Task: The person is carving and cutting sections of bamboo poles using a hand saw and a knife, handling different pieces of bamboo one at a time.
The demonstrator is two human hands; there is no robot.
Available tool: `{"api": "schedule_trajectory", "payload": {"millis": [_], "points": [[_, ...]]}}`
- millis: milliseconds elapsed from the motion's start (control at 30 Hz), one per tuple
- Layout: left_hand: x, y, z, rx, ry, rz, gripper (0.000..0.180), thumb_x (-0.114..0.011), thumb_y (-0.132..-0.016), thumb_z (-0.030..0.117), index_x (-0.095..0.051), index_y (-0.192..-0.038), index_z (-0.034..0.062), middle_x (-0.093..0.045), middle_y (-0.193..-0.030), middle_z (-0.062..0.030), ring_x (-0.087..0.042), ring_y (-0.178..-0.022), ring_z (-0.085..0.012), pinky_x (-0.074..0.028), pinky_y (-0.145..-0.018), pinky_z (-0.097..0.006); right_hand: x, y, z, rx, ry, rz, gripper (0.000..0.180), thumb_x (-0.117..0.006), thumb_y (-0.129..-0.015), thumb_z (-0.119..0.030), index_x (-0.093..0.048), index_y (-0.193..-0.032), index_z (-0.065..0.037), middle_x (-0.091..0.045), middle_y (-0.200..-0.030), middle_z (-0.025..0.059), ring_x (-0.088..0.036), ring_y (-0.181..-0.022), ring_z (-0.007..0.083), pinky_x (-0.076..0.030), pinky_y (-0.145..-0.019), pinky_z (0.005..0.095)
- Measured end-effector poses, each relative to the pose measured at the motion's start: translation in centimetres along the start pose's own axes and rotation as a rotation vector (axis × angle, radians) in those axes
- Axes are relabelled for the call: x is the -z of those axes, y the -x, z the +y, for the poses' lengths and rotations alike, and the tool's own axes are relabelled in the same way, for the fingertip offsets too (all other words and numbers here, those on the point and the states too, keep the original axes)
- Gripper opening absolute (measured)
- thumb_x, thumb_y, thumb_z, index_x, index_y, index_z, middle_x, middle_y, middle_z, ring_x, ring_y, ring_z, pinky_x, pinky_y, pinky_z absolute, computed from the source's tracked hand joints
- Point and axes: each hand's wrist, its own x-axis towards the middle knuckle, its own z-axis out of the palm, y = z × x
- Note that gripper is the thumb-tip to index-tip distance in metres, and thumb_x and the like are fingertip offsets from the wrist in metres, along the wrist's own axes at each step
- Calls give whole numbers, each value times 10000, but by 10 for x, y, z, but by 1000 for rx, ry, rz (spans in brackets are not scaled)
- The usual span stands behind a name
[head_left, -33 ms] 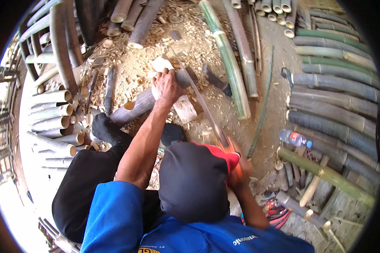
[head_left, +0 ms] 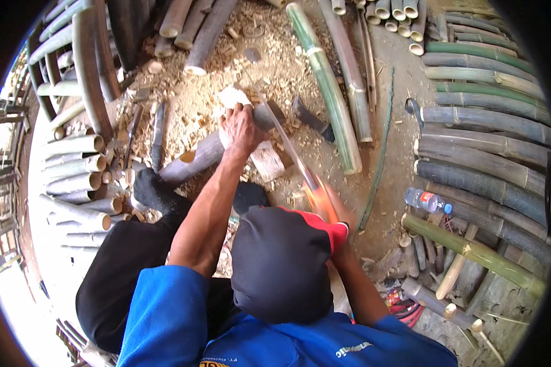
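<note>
From the head camera, the left hand (head_left: 239,127) presses its fingers (head_left: 229,114) closed over a grey bamboo pole (head_left: 205,153) lying on the chip-strewn ground (head_left: 275,67), just left of the saw blade (head_left: 281,137). The right hand (head_left: 337,211) wraps the orange saw handle (head_left: 318,202); sawing well here likely means long, even strokes with the blade kept clear of the holding fingers.

A clear plastic bottle (head_left: 428,200) with a red-and-white label lies among the bamboo poles (head_left: 490,165).

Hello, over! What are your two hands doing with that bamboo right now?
Left hand pressing down on grey bamboo pole. Right hand gripping orange-handled saw, blade across pole. Cap hides part of right hand; wood chips all around.
</note>
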Motion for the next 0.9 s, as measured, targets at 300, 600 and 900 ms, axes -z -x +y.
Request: {"api": "schedule_trajectory", "payload": {"millis": [300, 600, 900], "points": [[4, -5, -5, -61, 12, -91, 769, -959, -544, 399, -699, -1194, 80, -650, -1211, -117, -595, -1211, -331, -426, -1041, -554, 48, 54, -45, -362, -337, -54, 536, -618, -1042, -261, -513, -1497, 2, -650, -1399, 130, -630, -1248, 213, -476, -1063, 333], [-1, -3, -10, -87, 25, -51, 719, -919, -555, 478, -713, -1105, 63, -669, -1178, -135, -615, -1165, -348, -487, -963, -506, -34, -61, 2, -117, -139, 17, 437, -616, -1004, -176, -596, -1424, -55, -672, -823, 230, -690, -712, 366, -519, -650, 466], [-2, -14, -1, -113, 54, -6, 686, -912, -572, 483, -714, -1074, 61, -678, -1131, -141, -623, -1142, -352, -492, -968, -516, -22, -42, -5, -133, -138, 33, 348, -582, -1036, -175, -617, -1318, 25, -721, -1061, 224, -729, -849, 327, -560, -706, 403]]}}
